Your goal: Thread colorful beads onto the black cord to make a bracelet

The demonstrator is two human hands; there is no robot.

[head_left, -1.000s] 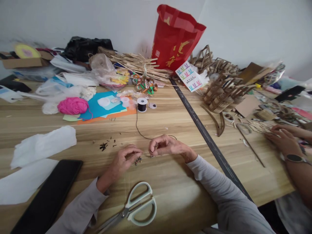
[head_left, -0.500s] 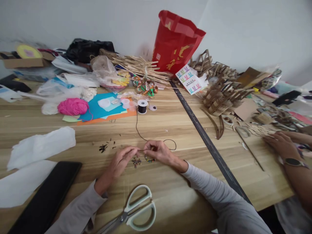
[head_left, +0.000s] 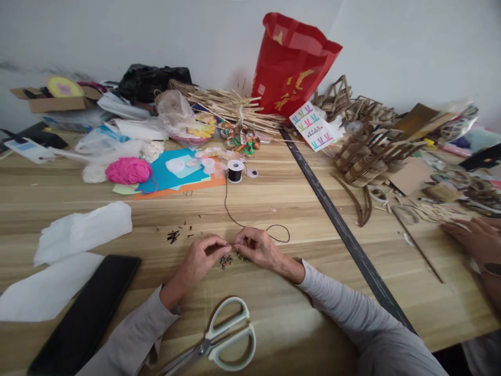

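Observation:
A thin black cord stretches between my two hands. My left hand pinches its end between thumb and fingertips. Close by, my right hand is closed on the same cord. From there the cord loops on the table and runs back to a white spool wound with black. Just below my fingers lies a small cluster of round beads. Some colourful beads show partly under my right hand. Short black pieces are scattered left of my left hand.
White-handled scissors lie in front of me. To the left are a black flat case and white paper sheets. Pink yarn, a red bag and woven baskets stand behind. A co-worker's hand rests at right.
My left hand's fingers have bent from lying straighter into a rounder pinch on the cord. The whole view has shifted slightly, and the co-worker's hand sits nearer the right edge.

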